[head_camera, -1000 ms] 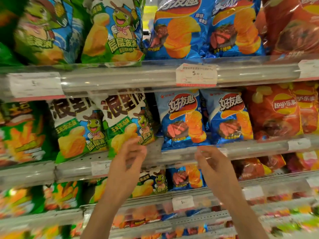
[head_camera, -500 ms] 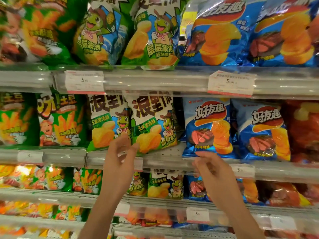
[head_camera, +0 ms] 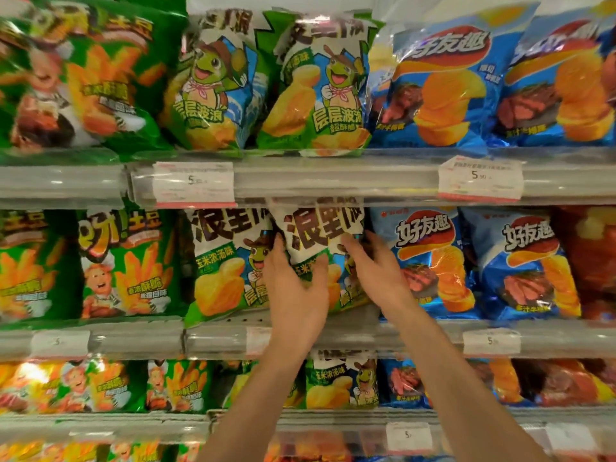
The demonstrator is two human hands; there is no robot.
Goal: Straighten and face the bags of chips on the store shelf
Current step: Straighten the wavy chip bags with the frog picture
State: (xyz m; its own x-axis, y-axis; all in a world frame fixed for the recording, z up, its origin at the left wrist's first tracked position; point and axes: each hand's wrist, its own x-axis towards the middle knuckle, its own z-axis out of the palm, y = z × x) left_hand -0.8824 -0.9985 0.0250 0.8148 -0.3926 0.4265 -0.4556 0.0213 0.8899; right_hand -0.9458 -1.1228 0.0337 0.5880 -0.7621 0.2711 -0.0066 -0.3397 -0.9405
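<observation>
Gripping 1 green and white corn-soup bag [head_camera: 320, 248] on the middle shelf [head_camera: 220, 338], the person is partway through squaring it up. The left hand [head_camera: 295, 288] holds the bag's left side, thumb laid across the front and fingers curled behind the edge. The right hand [head_camera: 376, 265] holds the right side, fingers pressed against the front near the top. This bag stands at the front edge of the shelf, leaning a little, between a matching green bag [head_camera: 226, 265] on its left and a blue bag [head_camera: 423, 261] on its right.

My judgement: the step in hand is turning this 1 bag upright and face-out. The next move calls for setting its base flat at the shelf's front edge, level with its neighbour, then letting go gently so it does not slump.

Readable writing: the held bag shows large dark characters "浪里" and part of "玉米浓汤味", which reads whole on its neighbour. The blue bags read "好友趣". Green bags above read "层层波浪". Further left, a green fries bag [head_camera: 123, 265] reads "香浓酥脆". A price tag [head_camera: 480, 176] on the upper rail shows "5.90"; the other tags are too blurred beyond a 5.
</observation>
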